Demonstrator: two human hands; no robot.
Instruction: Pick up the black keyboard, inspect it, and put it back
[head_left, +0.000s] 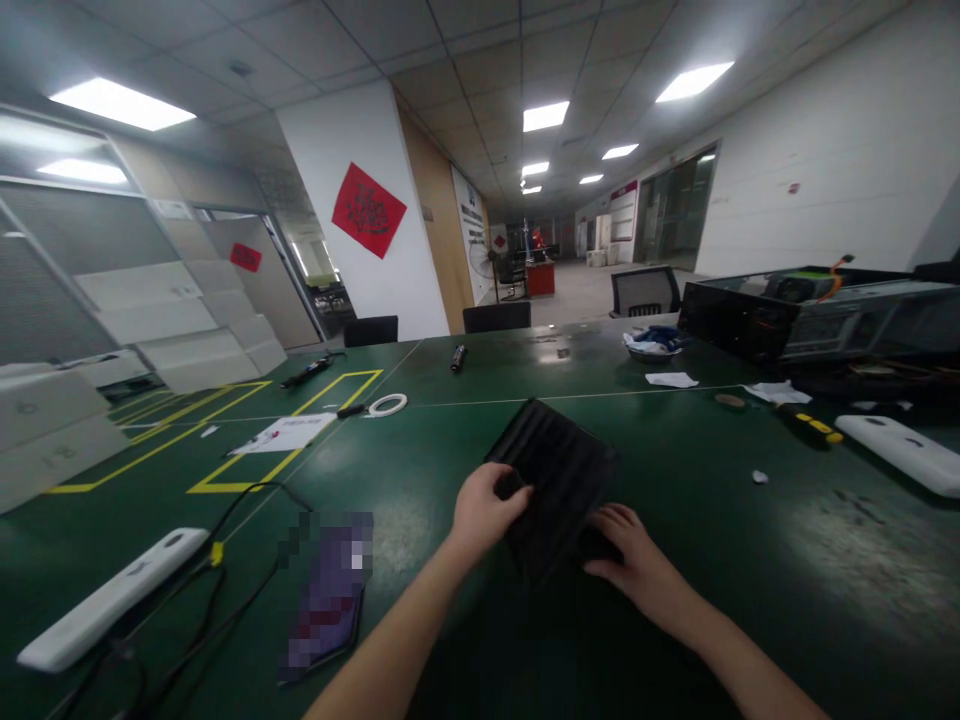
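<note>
A black ribbed block, like a finned heat sink (559,470), lies tilted on the green table (675,600) in front of me. My left hand (484,510) grips its near left edge, fingers curled over it. My right hand (626,555) rests on its near right corner, fingers pressed against the black part. Both forearms reach in from the bottom of the view.
A phone (330,590) and a white bar (105,600) with black cables lie at the near left. An open computer case (810,315), a yellow-black screwdriver (810,425) and another white bar (900,450) are at the right. A tape ring (388,404) and paper (285,433) lie farther left.
</note>
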